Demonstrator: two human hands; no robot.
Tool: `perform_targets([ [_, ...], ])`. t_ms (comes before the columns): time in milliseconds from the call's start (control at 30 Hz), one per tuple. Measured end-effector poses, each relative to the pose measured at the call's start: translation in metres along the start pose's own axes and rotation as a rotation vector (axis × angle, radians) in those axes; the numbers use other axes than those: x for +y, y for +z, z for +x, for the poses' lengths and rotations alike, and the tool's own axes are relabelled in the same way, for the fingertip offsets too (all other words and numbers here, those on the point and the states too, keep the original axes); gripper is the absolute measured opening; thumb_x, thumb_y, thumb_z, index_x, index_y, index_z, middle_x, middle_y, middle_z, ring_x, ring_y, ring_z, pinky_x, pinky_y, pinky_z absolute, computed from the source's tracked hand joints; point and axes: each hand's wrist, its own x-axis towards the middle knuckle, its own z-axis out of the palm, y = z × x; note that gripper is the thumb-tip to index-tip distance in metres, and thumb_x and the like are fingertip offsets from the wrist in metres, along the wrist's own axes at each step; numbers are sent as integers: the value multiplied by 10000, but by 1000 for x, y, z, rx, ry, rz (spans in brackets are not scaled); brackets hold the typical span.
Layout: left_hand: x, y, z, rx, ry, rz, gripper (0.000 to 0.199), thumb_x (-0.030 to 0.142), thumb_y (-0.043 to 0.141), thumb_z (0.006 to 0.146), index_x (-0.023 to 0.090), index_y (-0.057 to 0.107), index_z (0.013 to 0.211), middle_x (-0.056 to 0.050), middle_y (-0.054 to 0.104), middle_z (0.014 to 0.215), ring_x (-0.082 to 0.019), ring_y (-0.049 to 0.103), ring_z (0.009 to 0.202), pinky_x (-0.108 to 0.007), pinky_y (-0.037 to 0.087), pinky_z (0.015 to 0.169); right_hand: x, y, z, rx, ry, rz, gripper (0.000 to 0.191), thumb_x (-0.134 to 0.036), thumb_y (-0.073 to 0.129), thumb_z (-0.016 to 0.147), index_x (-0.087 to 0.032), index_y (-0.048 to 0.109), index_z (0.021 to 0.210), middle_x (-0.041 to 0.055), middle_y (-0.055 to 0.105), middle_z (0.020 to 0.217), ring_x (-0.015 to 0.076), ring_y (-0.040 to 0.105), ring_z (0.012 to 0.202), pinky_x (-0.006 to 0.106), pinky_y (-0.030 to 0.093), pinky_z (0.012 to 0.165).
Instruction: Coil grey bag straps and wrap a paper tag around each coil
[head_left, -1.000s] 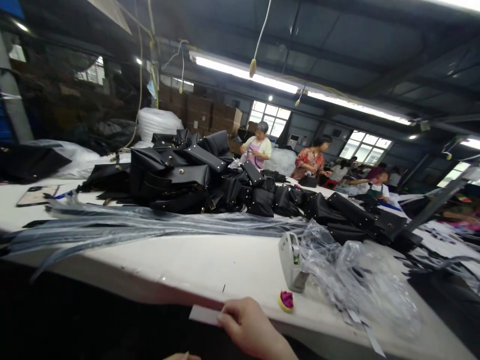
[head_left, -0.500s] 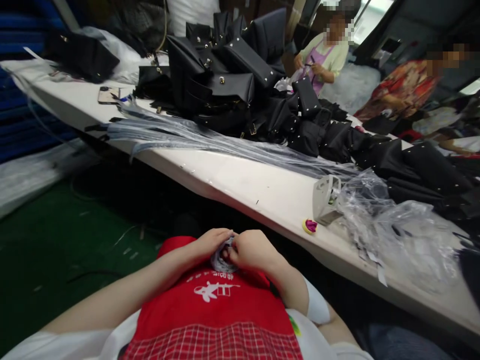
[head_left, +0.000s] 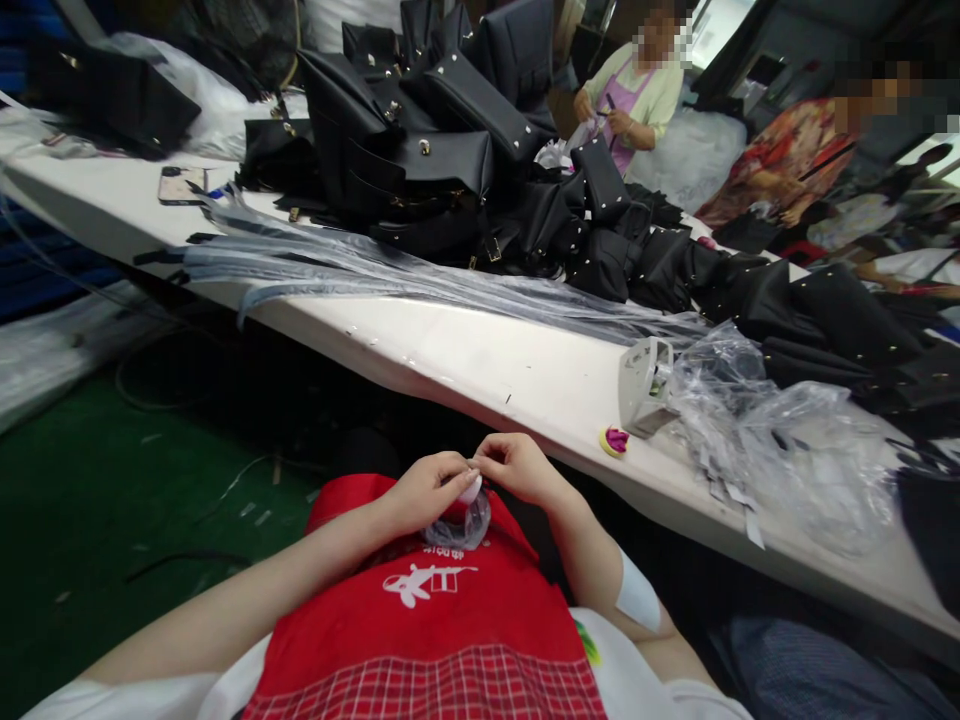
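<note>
Over my lap, my left hand [head_left: 433, 490] is closed on a small coil [head_left: 474, 525], which looks like a strap wound up in clear plastic film. A small white piece [head_left: 472, 490] shows under its fingertips, at the top of the coil. My right hand [head_left: 517, 468] is closed in a pinch, its thumb and forefinger meeting the left fingertips just above the coil. What the right fingers pinch, if anything, is too small to make out. Beneath the coil lies a red apron [head_left: 427, 625].
On the white table [head_left: 442, 340] lie long film-wrapped straps [head_left: 420, 275], black handbags [head_left: 442, 165], a phone [head_left: 180, 186], a tape dispenser [head_left: 643, 385], a small yellow-and-purple item [head_left: 614, 441] and crumpled clear plastic [head_left: 817, 465]. Two people [head_left: 637, 95] work across the table.
Both hands have come up slightly, away from the apron. The right hand has turned from wrapping round the coil to a fingertip pinch above it, and more of the coil shows.
</note>
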Motion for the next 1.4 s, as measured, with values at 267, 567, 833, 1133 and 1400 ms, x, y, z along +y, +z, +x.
perform_targets([
  [267,18,2,-4,1,51,49,298,348,475,897,206,728,825,-70,672,887,-213,592,852,-291,427,807,44,35,4,-68,293,537,484,-590,568,782,-132,579,624,-24,487,519,82,397,480,221,327,497],
  [567,11,5,-8,127,-20,78,321,361,465,889,183,696,755,-75,543,978,-215,541,965,-312,413,896,31,51,-4,307,140,477,217,-340,598,763,-148,697,739,19,644,665,132,532,603,245,417,594],
  [833,9,9,-5,123,-79,80,310,342,442,868,187,608,657,-28,583,731,-182,553,719,-303,419,684,23,35,-7,225,55,418,245,-327,562,827,-157,737,816,43,696,740,161,604,680,271,461,659],
  [1133,13,17,-9,258,-119,105,161,357,511,839,205,518,891,-8,605,807,-177,575,695,-296,439,638,20,16,-8,29,147,582,301,-369,786,639,-126,720,804,22,676,710,125,568,617,254,442,640],
  [1400,10,15,-9,222,-92,136,278,377,567,811,194,531,1018,-57,642,940,-219,623,854,-334,472,773,22,22,-7,64,94,373,128,-258,708,693,-143,654,704,8,650,665,123,564,604,242,446,603],
])
